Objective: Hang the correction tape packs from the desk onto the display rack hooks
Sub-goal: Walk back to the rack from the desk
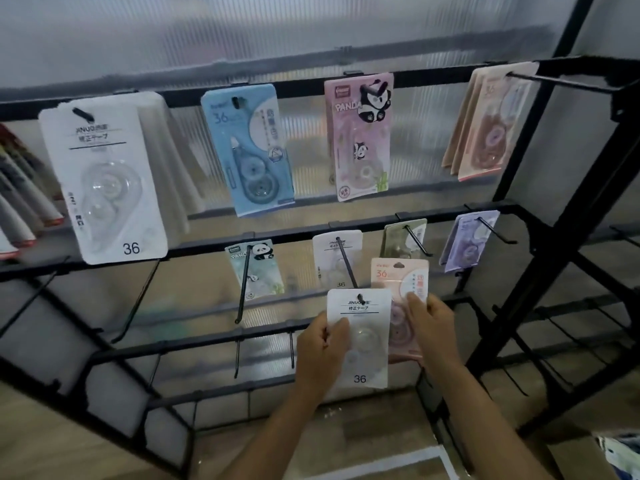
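Frosted ribbed wall panels behind a black display rack (533, 216) with rows of long hooks.

Left hand (320, 351): pinching the left edge of a white pack (363, 327), thumb on its face, fingers behind. Hang hole of that pack at the tip of a long black hook (346, 263) on the middle row; whether already threaded, cannot tell. Right hand (433, 329): gripping a pink pack (403, 282), thumb on the front, just right of and partly behind the white one.

Farther along the same hook, a second white pack (337, 261). To its left, a pale green panda pack (254, 268); to the right, an olive pack (403, 237) and a lilac pack (469, 240).

Top row, left to right: large white pack (110, 181) marked 36, blue pack (252, 150), pink panda pack (360, 136), stack of peach packs (485, 123). Far left edge: red-and-white packets (20, 202), blurred. Near bottom right corner: something blue and white (620, 455), too blurred to tell.
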A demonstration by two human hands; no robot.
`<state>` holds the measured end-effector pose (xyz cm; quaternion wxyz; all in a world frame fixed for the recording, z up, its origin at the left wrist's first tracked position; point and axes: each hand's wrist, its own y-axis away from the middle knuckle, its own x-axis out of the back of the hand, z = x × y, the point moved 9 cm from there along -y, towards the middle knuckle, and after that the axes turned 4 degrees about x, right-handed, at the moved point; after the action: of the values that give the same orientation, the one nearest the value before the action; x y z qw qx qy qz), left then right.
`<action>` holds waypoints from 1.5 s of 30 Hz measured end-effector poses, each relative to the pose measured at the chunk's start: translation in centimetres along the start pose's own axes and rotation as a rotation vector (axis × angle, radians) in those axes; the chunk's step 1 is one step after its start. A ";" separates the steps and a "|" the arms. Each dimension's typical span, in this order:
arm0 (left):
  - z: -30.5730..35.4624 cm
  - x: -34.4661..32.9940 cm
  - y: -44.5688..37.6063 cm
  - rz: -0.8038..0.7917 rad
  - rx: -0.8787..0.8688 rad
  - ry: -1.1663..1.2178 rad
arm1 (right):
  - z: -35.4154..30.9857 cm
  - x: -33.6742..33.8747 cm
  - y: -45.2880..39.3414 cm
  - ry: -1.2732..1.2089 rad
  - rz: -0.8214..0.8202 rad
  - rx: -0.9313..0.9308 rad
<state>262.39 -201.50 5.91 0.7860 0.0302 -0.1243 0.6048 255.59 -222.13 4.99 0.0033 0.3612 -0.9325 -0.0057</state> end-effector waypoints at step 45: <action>16.7 -6.3 -5.7 0.274 -0.289 -0.614 | -16.3 5.7 -4.9 -0.130 -0.267 0.395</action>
<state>263.76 -212.24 21.19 0.6199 0.0820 -0.4414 0.6435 254.88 -229.74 21.23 -0.1283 0.4736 -0.8578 0.1531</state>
